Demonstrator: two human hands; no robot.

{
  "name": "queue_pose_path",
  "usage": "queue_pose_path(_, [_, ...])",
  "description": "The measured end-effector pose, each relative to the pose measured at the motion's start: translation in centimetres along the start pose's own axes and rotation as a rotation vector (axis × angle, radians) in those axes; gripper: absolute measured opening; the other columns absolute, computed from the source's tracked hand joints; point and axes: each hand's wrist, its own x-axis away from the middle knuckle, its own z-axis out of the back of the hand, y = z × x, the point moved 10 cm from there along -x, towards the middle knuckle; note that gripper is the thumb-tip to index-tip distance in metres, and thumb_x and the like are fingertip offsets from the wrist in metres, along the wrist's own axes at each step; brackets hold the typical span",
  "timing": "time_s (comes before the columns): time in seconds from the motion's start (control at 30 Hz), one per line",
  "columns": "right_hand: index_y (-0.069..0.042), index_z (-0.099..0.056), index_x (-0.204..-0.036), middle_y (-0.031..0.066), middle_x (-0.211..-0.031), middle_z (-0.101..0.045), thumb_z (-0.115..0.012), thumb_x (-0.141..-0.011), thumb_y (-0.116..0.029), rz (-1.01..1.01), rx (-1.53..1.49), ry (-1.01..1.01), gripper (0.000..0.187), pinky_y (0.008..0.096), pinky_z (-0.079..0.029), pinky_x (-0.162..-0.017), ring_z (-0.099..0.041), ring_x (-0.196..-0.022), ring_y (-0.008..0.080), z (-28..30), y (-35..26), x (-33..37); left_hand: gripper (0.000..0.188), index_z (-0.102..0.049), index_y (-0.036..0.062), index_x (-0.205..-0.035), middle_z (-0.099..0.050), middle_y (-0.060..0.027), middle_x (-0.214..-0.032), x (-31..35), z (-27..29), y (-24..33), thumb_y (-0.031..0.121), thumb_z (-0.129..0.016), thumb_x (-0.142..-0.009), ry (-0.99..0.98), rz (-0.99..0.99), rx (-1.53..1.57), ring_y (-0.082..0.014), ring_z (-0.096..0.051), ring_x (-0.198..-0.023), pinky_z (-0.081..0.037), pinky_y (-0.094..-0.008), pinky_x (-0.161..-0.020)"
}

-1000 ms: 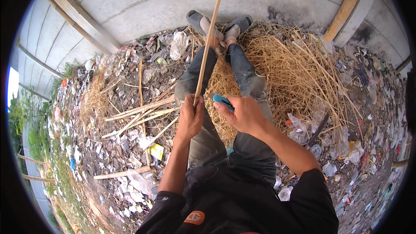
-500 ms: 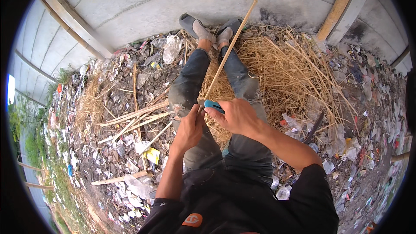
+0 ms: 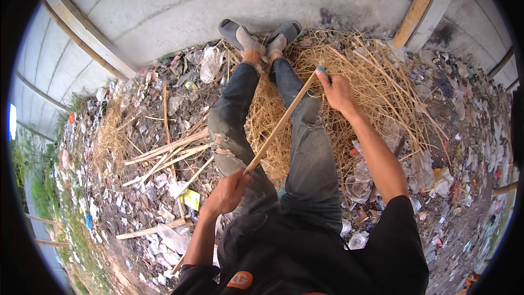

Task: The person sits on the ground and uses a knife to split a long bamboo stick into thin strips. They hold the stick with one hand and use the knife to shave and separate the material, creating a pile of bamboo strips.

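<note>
A pale bamboo strip slants across my legs, its far end up and to the right. My left hand is closed round its near end, beside my left knee. At the far end, my right hand is closed on a teal-handled knife, which meets the strip there. Most of the knife is hidden by the fingers, and its blade cannot be made out. Thin curled shavings hang near the right hand.
A heap of straw-like shavings lies under and right of my legs. Several split bamboo strips lie to the left, with a short stick nearer. Plastic litter covers the ground. A grey panel wall stands beyond my feet.
My right hand has moved away, up and to the right, with the knife to the strip's far end. My left hand has drawn back toward me, holding the near end.
</note>
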Motion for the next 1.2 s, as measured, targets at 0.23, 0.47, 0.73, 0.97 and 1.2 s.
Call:
queue_pose_path(0.23, [0.0, -0.068, -0.078, 0.0194, -0.059, -0.062, -0.048, -0.103, -0.061, 0.398, 0.037, -0.203, 0.069, 0.0498, -0.05, -0.056, -0.065, -0.059, 0.0405, -6.0, -9.9, 10.5, 0.028, -0.058, 0.0051, -0.105, -0.044, 0.0074, -0.069, -1.0, -2.0, -0.1, 0.029, -0.046, -0.111, -0.051, 0.092, 0.446, -0.0034, -0.04, -0.06, -0.033, -0.0237, -0.054])
queue_pose_path(0.47, [0.001, -0.071, -0.081, 0.0235, -0.062, -0.064, -0.048, -0.102, -0.062, 0.511, 0.047, -0.255, 0.07, 0.0508, -0.053, -0.059, -0.068, -0.063, 0.0423, -9.8, -11.3, 13.1, 0.029, -0.057, 0.004, -0.102, -0.046, 0.004, -0.068, -1.8, -0.7, 0.0, 0.029, -0.045, -0.11, 0.067, 0.041, 0.159, -0.0068, -0.045, -0.061, -0.038, -0.0283, -0.056])
queue_pose_path(0.73, [-0.01, -0.05, -0.052, 0.0002, -0.046, -0.04, -0.039, -0.104, -0.067, -0.187, 0.011, 0.12, 0.079, 0.0385, -0.027, -0.041, -0.038, -0.04, 0.0151, 3.6, 10.6, -3.6, 0.029, -0.061, 0.0018, -0.11, -0.047, 0.004, -0.068, 5.2, -2.1, -3.8, 0.026, -0.046, -0.109, -0.196, 0.139, 0.233, -0.0073, -0.044, -0.061, -0.038, -0.0286, -0.057])
queue_pose_path(0.97, [-0.012, -0.053, -0.068, -0.0073, -0.055, -0.032, -0.055, -0.1, -0.063, 0.006, -0.575, 0.099, 0.06, 0.029, -0.024, -0.048, -0.03, -0.047, 0.006, 1.6, 1.7, 1.6, 0.026, -0.058, 0.0023, -0.107, -0.044, 0.0075, -0.068, 1.8, -1.1, -2.2, 0.024, -0.044, -0.111, -0.073, 0.1, 0.397, -0.0031, -0.038, -0.06, -0.033, -0.0243, -0.054])
queue_pose_path(1.2, [-0.011, -0.054, -0.074, -0.0074, -0.06, -0.041, -0.07, -0.097, -0.048, 0.095, -0.883, -0.108, 0.046, 0.029, -0.03, -0.05, -0.038, -0.053, 0.0053, -4.1, -7.4, 5.3, 0.034, -0.058, 0.002, -0.108, -0.051, 0.0039, -0.07, 0.3, -2.4, -0.2, 0.031, -0.042, -0.112, -0.128, 0.034, 0.257, -0.0055, -0.043, -0.058, -0.036, -0.0251, -0.054])
